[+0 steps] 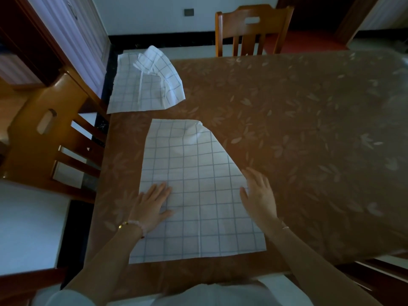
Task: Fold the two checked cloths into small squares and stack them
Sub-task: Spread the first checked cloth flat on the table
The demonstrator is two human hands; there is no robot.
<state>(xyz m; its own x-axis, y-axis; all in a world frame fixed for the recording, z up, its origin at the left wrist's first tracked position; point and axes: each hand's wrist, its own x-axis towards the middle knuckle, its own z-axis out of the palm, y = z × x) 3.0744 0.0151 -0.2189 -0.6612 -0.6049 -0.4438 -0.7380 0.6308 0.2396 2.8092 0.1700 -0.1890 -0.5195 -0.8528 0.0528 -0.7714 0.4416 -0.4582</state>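
A big table (287,129) fills most of the view. It has a brown cover with pale leaf shapes on it.

The near checked cloth (198,168) lies spread out flat in the lower middle of the frame, close to the table's near edge. It is white with thin dark lines that make squares. Its top right corner is turned in, so that side runs on a slant.

The left hand (150,204) lies flat on the left part of this cloth, with its fingers straight and a bit spread. It holds nothing. The right hand (259,195) lies flat at the right edge of the same cloth, fingers straight too. Its thumb is on the cloth and most of the hand is on the brown cover. It holds nothing.

The left wrist has a gold bracelet (123,224) and a bead bracelet (138,223). The right wrist has a thin band (285,227).

The far checked cloth (132,91) sits in the upper left of the frame, at the table's far left corner. It is well apart from the near one. It is rumpled, its right part is flopped over itself, and its left part sticks out past the table's edge.

A left wooden chair (44,133) stands at the left of the frame. A far wooden chair (251,40) stands at the top. A small dark wall plate (189,11) is on the wall at the top.
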